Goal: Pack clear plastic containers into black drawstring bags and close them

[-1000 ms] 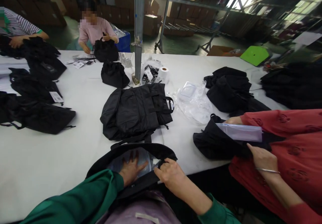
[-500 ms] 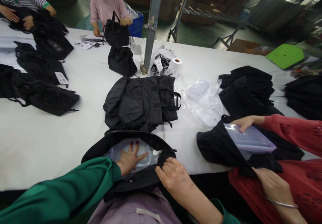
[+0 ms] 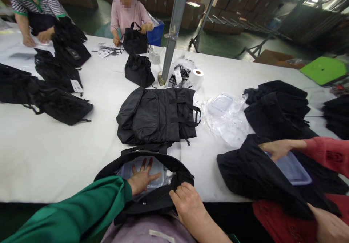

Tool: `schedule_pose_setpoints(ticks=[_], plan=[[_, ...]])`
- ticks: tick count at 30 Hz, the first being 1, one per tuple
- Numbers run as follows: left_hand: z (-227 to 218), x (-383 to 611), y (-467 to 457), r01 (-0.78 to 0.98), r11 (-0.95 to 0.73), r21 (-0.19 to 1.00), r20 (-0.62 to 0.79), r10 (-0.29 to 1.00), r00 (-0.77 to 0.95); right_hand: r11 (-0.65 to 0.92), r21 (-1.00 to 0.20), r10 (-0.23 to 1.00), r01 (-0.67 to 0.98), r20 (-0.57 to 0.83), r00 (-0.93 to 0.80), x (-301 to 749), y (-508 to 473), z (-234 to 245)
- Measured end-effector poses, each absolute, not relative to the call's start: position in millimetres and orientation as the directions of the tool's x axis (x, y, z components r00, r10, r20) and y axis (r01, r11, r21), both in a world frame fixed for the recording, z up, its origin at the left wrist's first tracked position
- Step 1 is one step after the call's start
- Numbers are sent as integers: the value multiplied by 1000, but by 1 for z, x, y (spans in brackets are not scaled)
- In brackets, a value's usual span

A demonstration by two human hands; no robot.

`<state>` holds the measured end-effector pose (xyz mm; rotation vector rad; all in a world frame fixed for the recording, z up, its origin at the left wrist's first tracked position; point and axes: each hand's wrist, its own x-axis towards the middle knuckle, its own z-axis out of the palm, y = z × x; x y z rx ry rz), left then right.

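Note:
Right in front of me a black bag (image 3: 152,206) lies with its mouth wide open toward me at the table edge. Inside it sits a clear plastic container (image 3: 156,166). My left hand (image 3: 142,177), in a green sleeve, reaches into the bag, its fingers spread flat on the container. My right hand (image 3: 187,201) pinches the right side of the bag's rim. Just beyond lies a black backpack (image 3: 145,115) on its back, its handle pointing right.
At right a co-worker's hand (image 3: 282,148) pushes another clear container (image 3: 293,168) into a black bag. Plastic wrap (image 3: 229,123) lies beside a stack of black bags (image 3: 278,108). A metal post (image 3: 173,35) rises from the white table (image 3: 54,155). Two people stand across it.
My hands hold nearly the same pose; the view has shifted slightly. The co-worker's container at right has gone deeper into its bag. At far left, another person's hands have moved down to the table.

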<state>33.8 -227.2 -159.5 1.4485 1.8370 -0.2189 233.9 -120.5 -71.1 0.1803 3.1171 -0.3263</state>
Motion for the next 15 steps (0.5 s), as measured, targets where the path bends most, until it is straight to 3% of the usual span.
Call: schedule_pose_setpoints(ticks=[5,9,12,15], plan=[[-70,7,-233,886,272,376,-579,815,-5,949,-248,164,195,-140,-976,228,-112,-62],[-3,-19,-263,899,184,397,-235,967,-94,914,-355,140,198,-181,-973,220,-114,-53],[4,-36,-288,885,398,242,-55,916,-397,873,-457,87,169,-195,-977,214,-123,-44],[-20,-45,-307,779,611,138,-197,788,-583,813,-559,51,163,-211,-976,210,-128,-35]])
